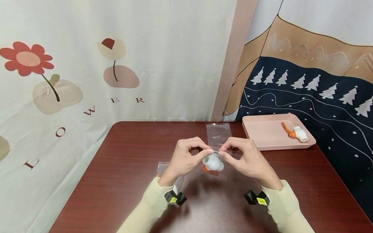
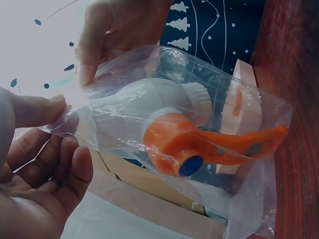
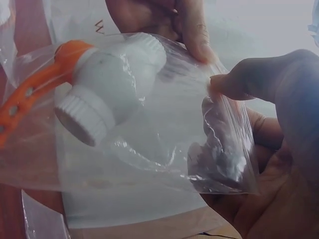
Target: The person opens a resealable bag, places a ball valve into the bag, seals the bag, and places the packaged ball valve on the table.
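Left hand (image 1: 187,157), right hand (image 1: 243,157) pinch edge of clear bag (image 3: 159,149) — white-orange valve (image 2: 169,119) inside; second bag (image 1: 163,166) partly hidden — left wrist (image 1: 166,179) blocks it.

Head view bright, soft shadows on table (image 1: 131,145); wrist views dimmer, hazier, glare streaks on plastic bag (image 3: 149,144).

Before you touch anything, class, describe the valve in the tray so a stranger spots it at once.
Start at the dark red table and find the pink tray at its far right corner. At its right end lies a white valve with an orange handle. Unlike the similar valve in a clear bag, this one is unbagged.
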{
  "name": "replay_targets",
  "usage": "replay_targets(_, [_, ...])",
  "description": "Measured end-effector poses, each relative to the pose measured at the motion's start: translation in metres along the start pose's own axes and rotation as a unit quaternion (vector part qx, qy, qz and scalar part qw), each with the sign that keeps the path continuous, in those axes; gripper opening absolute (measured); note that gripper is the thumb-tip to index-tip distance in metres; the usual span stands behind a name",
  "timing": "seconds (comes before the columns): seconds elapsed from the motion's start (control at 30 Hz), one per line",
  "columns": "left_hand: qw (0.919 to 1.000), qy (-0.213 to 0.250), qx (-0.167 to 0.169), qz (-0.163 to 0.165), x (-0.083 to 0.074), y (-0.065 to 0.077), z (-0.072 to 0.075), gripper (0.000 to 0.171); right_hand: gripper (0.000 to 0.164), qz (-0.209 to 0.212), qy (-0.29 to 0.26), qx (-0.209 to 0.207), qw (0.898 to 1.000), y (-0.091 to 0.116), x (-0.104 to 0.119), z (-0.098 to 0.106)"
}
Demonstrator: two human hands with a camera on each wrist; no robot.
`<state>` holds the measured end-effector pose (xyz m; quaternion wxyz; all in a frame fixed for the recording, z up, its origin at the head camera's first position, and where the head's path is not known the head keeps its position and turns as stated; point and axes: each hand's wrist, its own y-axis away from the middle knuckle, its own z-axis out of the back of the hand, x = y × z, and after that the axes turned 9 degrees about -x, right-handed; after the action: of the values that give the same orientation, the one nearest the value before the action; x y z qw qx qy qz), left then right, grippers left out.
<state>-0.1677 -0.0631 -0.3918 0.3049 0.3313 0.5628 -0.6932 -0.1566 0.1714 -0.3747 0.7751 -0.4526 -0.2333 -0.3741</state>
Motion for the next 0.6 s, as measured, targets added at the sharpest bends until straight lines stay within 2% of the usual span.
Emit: replay_targets(0.6, [0.9998,0.008,-0.017,0.004,-0.0007,0.0003,0.0025,0.007,0.016,0.008,0.017,-0.009,1.000,0.0032,-0.0034,0.0071])
